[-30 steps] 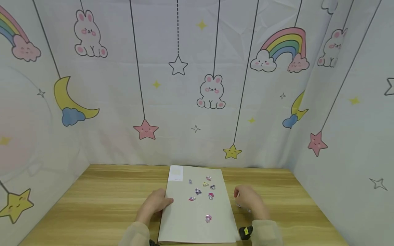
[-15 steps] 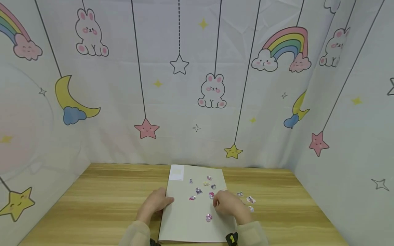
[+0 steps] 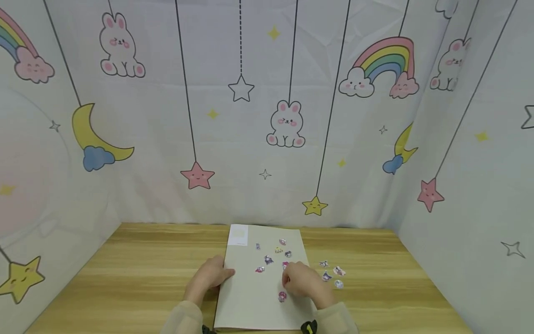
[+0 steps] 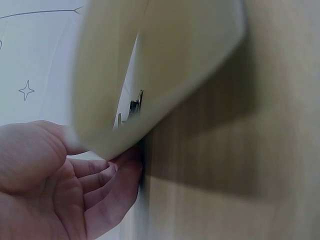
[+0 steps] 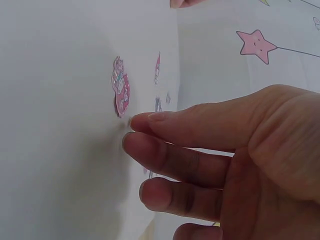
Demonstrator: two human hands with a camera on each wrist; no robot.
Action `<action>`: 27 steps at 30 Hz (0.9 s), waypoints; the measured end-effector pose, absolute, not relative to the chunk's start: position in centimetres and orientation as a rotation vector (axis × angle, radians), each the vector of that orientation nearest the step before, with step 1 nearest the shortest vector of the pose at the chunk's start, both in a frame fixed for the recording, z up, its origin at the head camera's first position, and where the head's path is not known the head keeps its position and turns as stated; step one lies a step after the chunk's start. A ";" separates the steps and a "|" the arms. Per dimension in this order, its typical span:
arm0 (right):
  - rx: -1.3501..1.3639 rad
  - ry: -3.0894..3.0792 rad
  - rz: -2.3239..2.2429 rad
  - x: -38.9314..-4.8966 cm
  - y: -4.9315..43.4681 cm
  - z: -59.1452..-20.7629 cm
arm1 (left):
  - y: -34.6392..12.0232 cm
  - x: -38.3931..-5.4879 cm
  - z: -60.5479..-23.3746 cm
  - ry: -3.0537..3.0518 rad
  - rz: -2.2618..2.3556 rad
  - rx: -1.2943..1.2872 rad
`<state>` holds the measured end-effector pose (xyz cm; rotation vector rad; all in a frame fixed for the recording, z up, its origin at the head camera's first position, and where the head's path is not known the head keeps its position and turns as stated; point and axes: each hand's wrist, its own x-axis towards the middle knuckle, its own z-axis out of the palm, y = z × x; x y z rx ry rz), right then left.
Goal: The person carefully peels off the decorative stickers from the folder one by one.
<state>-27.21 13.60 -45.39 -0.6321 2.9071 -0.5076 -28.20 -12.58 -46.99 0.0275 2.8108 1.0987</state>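
My left hand (image 3: 211, 272) grips the left edge of a cream cardboard folder (image 3: 246, 301), thumb on top; in the left wrist view its fingers (image 4: 117, 200) curl under the edge. Close over the folder's right half, my right hand (image 3: 300, 279) pinches a small sticker between thumb and forefinger; only a pale sliver shows at the tips in the right wrist view. Beside these fingertips lies a glittery pink sticker (image 5: 121, 87). Several other small character stickers, such as a purple one (image 3: 268, 260) and a yellow one (image 3: 278, 250), lie on the folder's upper half.
Several loose stickers (image 3: 327, 276) lie on the wooden table (image 3: 146, 260) to the right of the folder. A white label (image 3: 238, 235) sits at the folder's top left corner. A printed curtain (image 3: 238, 139) encloses the table at the back and sides.
My right hand has moved left from the loose stickers on the table to over the folder, then slightly further toward its middle. The left hand keeps its grip on the folder's edge.
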 end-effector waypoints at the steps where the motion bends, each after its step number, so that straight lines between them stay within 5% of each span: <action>1: -0.637 2.906 -0.512 -27.2 13.5 -45.4 | -12.6 -28.2 -47.0 2.810 1.101 0.030; 27: -0.636 2.870 -0.491 -26.4 12.9 -45.4 | -12.7 -28.0 -46.9 2.807 1.108 0.050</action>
